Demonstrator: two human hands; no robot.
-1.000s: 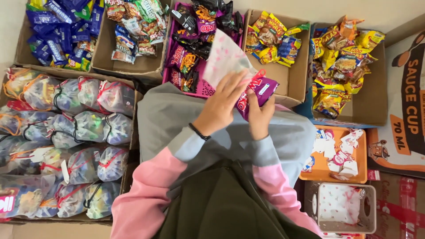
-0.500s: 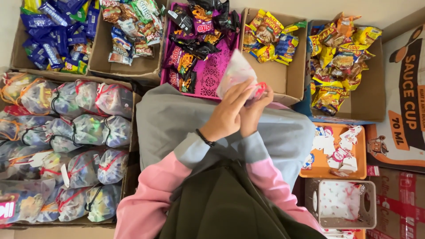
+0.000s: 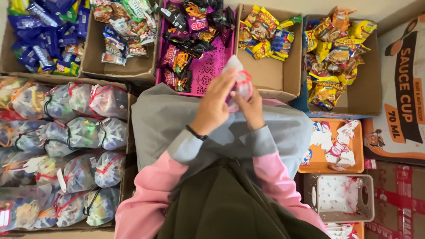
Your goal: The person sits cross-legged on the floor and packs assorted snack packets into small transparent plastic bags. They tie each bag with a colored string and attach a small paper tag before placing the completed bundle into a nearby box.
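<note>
Left hand (image 3: 215, 105) and right hand (image 3: 251, 106) both clasped on a small clear bag (image 3: 239, 79) with red drawstring, held over the gap between pink tray (image 3: 212, 66) and cardboard box (image 3: 274, 75); purple snack packet apparently inside, partly hidden. Risk judged: loose grip at bag mouth, contents slipping into wrong box; drawstring snagging on fingers.

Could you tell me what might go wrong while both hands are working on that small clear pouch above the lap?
The left hand and right hand hold the clear pouch in the air over the grey cloth, so if the grip loosens, it could slide off the lap. A dropped pouch might also land in the pink tray among the dark snack packets and get mixed up with them.
</note>
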